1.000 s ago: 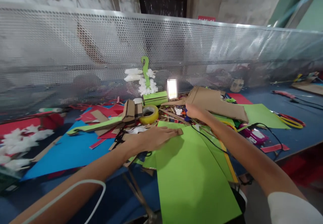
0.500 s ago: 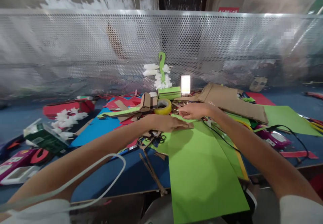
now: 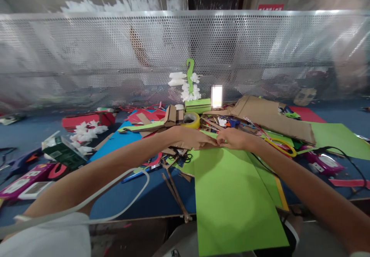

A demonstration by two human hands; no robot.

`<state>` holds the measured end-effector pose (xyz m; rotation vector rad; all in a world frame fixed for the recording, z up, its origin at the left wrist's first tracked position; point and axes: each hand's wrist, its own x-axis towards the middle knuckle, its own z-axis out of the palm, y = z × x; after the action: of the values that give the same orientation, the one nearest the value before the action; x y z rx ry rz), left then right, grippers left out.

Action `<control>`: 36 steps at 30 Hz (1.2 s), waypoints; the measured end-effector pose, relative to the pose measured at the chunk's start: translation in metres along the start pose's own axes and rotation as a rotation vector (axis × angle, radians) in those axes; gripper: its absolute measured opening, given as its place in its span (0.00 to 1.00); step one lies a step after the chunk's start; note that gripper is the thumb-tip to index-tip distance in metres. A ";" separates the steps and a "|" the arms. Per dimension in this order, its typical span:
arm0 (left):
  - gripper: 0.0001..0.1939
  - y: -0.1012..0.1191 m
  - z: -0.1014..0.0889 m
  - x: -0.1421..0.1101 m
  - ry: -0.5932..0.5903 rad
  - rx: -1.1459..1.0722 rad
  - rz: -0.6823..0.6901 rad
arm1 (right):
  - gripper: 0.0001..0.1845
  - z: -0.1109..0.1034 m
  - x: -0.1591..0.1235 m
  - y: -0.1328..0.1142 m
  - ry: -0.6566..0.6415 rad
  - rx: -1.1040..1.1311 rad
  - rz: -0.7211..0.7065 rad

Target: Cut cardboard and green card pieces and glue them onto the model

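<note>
A light green sheet (image 3: 231, 199) lies across the table's front edge and hangs over it. My left hand (image 3: 192, 138) lies over its far end, fingers stretched out to the right and pressing on a small brown cardboard strip (image 3: 206, 146). Closed, with the fingers curled together, my right hand (image 3: 234, 138) meets the left fingertips at the strip's right end. Whatever is in its fingers is hidden. Just behind the hands is a roll of yellow tape (image 3: 193, 120). Tangled black cord (image 3: 185, 157) lies below my left hand.
A green hook-shaped piece with white flowers (image 3: 190, 77) stands at the back. Brown cardboard (image 3: 268, 118), yellow-handled scissors (image 3: 285, 147) and a purple box (image 3: 325, 162) are to the right. A green box (image 3: 63, 153) and red box (image 3: 88, 120) sit left. A perforated metal panel (image 3: 101, 52) closes the back.
My right hand has come down and left to meet the left fingertips on the strip. My left hand stays over the sheet's far end. The whole view has shifted slightly.
</note>
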<state>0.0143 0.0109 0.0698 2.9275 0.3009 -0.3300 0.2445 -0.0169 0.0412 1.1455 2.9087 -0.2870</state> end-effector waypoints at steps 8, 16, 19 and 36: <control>0.27 -0.011 0.008 -0.002 -0.010 -0.214 0.085 | 0.06 0.000 -0.005 -0.005 0.057 0.005 0.026; 0.26 0.000 0.020 -0.023 0.089 -0.113 0.034 | 0.04 0.006 -0.006 0.000 0.075 0.050 0.014; 0.27 -0.002 0.035 -0.031 0.173 -0.092 -0.035 | 0.04 0.008 -0.007 -0.001 0.089 0.037 0.045; 0.15 -0.028 0.039 -0.027 0.269 -0.377 -0.516 | 0.05 0.003 -0.004 -0.006 0.041 0.008 0.101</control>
<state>-0.0251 0.0252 0.0347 2.4775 1.0384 0.0588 0.2437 -0.0244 0.0394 1.3101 2.8743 -0.2769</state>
